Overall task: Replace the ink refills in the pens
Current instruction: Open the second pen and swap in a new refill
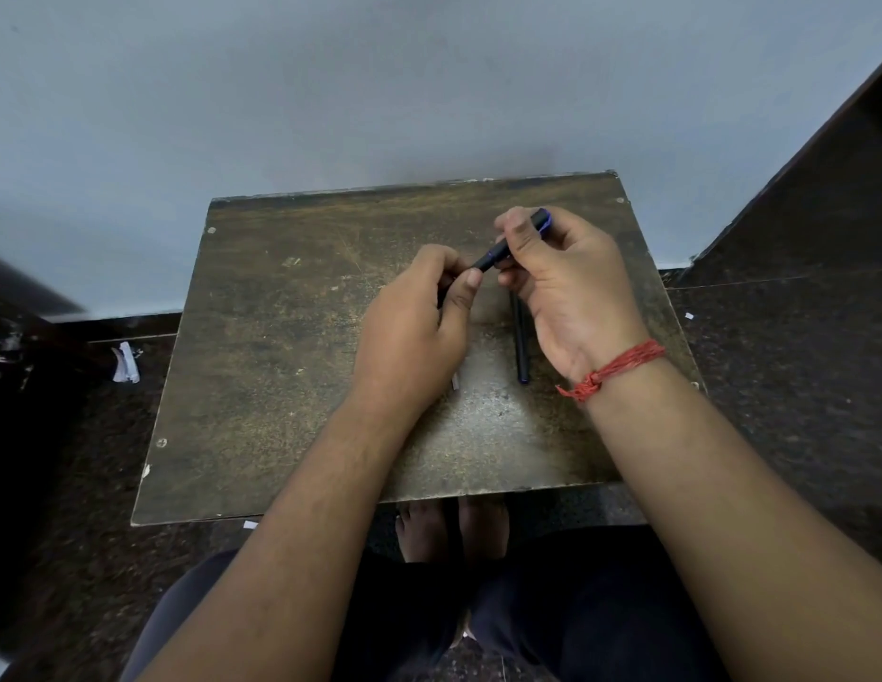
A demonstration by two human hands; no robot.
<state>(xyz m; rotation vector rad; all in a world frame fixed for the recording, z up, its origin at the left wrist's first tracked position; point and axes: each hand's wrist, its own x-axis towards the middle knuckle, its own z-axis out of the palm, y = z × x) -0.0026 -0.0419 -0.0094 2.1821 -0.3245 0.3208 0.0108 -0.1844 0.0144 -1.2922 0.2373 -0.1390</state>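
You held a dark pen [498,252] above the worn table [281,347], right of the frame's centre. Your right hand [562,278] pinched its upper, blue-tipped end with closed fingers; your left hand [414,317] gripped the lower end between thumb and forefinger. A second dark pen [521,347] lay flat on the table, just below your right palm.

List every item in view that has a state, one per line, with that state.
Held pen: off the table, tilted, gripped at both ends.
Left hand: closed on the pen's lower end.
Right hand: closed on the pen's upper end.
Second pen: lying flat on the table, untouched, partly hidden by the right hand.
Table: worn and scratched.
Red thread: tied round the right wrist.
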